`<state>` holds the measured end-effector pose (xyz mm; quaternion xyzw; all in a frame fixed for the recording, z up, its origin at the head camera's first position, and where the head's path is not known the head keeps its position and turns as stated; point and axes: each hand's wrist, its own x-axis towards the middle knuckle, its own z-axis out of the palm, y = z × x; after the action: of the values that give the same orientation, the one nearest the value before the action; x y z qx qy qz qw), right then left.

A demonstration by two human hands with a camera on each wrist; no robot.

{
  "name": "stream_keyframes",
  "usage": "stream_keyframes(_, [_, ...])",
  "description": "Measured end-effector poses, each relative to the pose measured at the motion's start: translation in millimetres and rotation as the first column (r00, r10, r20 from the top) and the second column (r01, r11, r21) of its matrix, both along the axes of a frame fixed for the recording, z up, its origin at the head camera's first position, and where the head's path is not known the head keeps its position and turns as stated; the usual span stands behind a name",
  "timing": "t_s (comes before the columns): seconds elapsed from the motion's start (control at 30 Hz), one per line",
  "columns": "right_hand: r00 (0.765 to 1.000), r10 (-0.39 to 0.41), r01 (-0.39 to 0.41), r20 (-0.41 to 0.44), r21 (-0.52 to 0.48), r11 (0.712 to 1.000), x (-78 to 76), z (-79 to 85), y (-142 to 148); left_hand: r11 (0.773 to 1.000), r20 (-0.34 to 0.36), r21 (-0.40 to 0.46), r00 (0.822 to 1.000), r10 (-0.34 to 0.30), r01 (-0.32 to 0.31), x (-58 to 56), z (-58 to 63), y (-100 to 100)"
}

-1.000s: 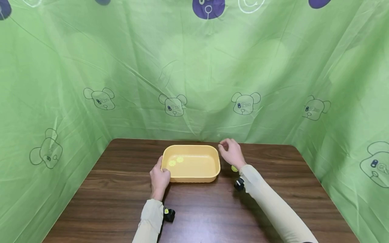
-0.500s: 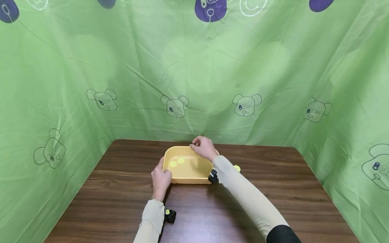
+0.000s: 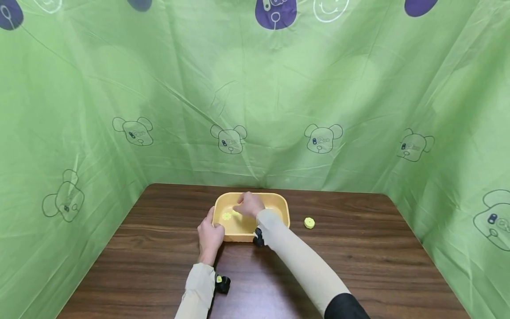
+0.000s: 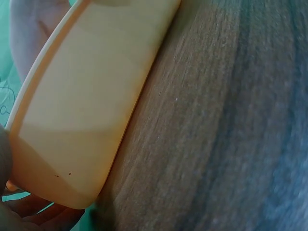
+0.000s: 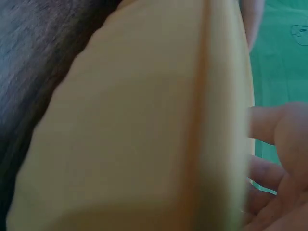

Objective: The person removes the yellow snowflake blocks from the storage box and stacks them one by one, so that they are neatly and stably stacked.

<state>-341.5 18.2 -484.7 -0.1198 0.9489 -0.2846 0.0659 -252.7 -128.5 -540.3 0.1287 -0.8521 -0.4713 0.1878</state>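
Note:
A yellow plastic basin (image 3: 255, 237) stands on the table, and my left hand (image 3: 210, 237) grips its left wall, thumb at the rim. In the left wrist view the basin's outer wall (image 4: 91, 96) fills much of the picture, with fingers of the left hand (image 4: 43, 214) around its corner. My right hand (image 3: 250, 205) is down inside the basin, its fingertips right at a small yellow flower-shaped piece (image 3: 236, 213) that it partly covers. I cannot tell if it pinches this piece. Another yellow flower-shaped piece (image 3: 226, 216) lies on the basin floor, to the left.
A third round yellow flower-shaped piece (image 3: 309, 223) lies on the dark wooden table (image 3: 358, 248), right of the basin. Green printed cloth (image 3: 279, 93) hangs behind the table and along both sides. Each wrist carries a small black camera (image 3: 223, 284).
My right hand has moved left from beside the basin, over its right rim and down inside. The piece on the table at the right now shows fully. My left hand keeps its grip.

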Motion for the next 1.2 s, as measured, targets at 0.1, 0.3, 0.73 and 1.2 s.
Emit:
stream_keyframes(0.1, [1.0, -0.003, 0.002, 0.01, 0.041, 0.999, 0.5, -5.8, -5, 1.0, 0.0, 0.005, 1.0, 0.007, -0.007, 0.4, -1.4, 0])
stream_keyframes(0.3, [1.0, -0.019, 0.018, 0.018, 0.052, 0.998, -2.6, -20.4, -7, 1.0, 0.0, 0.011, 1.0, 0.009, -0.009, 0.9, -3.0, 1])
stream_keyframes(0.73, [0.998, -0.044, 0.043, 0.041, 0.017, 0.999, -9.1, -38.3, -5, 1.0, -0.015, 0.005, 1.0, 0.005, -0.005, 1.3, -2.0, 1])
stream_keyframes(1.2, [0.998, -0.038, 0.035, 0.053, 0.057, 0.998, -8.1, -34.8, -5, 1.0, -0.009, 0.004, 1.0, 0.001, -0.001, -0.7, -0.9, 0])
